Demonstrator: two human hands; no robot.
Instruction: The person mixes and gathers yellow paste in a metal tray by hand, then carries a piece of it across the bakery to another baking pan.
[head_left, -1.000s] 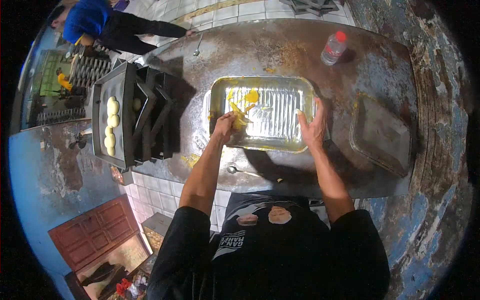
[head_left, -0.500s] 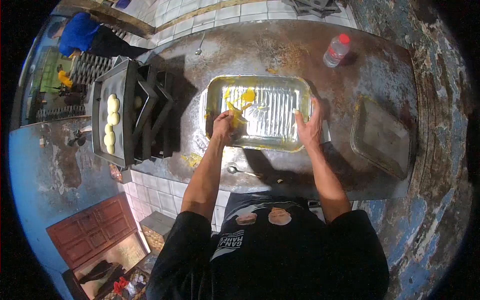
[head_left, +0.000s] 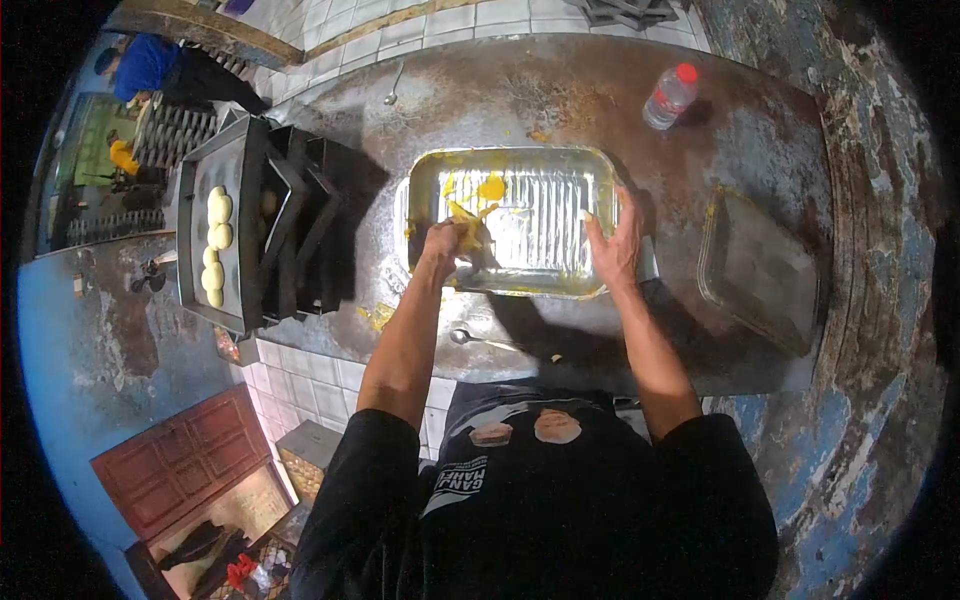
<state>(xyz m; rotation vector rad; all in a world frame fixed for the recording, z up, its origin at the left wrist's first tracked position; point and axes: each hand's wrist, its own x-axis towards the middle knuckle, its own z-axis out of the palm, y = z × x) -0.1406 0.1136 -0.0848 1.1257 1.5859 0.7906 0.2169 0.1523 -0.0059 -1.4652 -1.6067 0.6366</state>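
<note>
The table (head_left: 570, 85) is carrying a metal tray (head_left: 545, 225), open side up; taking twelve o'clock as its far side, good handling is depending first, by my judgement, on that tray not sliding. The right hand (head_left: 615, 255), sitting between three and four o'clock, should be bracing the end wall firmly without bending it. The left hand (head_left: 438, 243), at about half past eight, should be drawing its load along the ridges with light, even pressure, and should be reaching the corners as well as the middle.

As for the fingers, the right ones are spreading wide across the end wall, thumb inside and the rest outside. The left ones are bunching narrowly, pinching some yellow strips (head_left: 468, 220) that are fanning out between twelve and three o'clock of the hand; glare and the small view are leaving their material uncertain. A smaller yellow smear (head_left: 491, 187) is lying toward eleven o'clock on the ridged floor, just beyond the strips and apart from every finger.
</note>
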